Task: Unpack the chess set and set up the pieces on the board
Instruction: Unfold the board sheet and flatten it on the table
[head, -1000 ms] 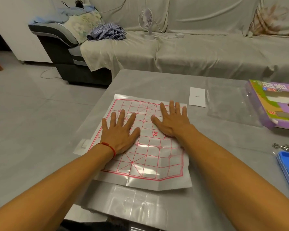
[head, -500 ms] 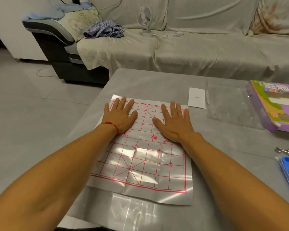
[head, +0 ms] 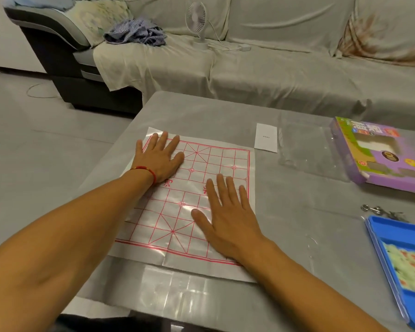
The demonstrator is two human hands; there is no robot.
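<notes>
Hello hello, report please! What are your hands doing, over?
Left hand and right hand flat, pressing on board sheet. No pieces on it yet. Blue tray waits at right. Over.

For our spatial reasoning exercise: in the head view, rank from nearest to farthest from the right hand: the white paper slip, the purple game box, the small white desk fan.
From the right hand:
1. White paper slip, on the table beyond the board.
2. Purple game box, at the table's right.
3. Small white desk fan, on the sofa behind.

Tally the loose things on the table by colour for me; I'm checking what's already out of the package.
White: 2, board sheet, paper slip
Clear: 1, plastic bag
Purple: 1, box
Blue: 1, tray
Metal: 1, keyring
Total: 6
</notes>
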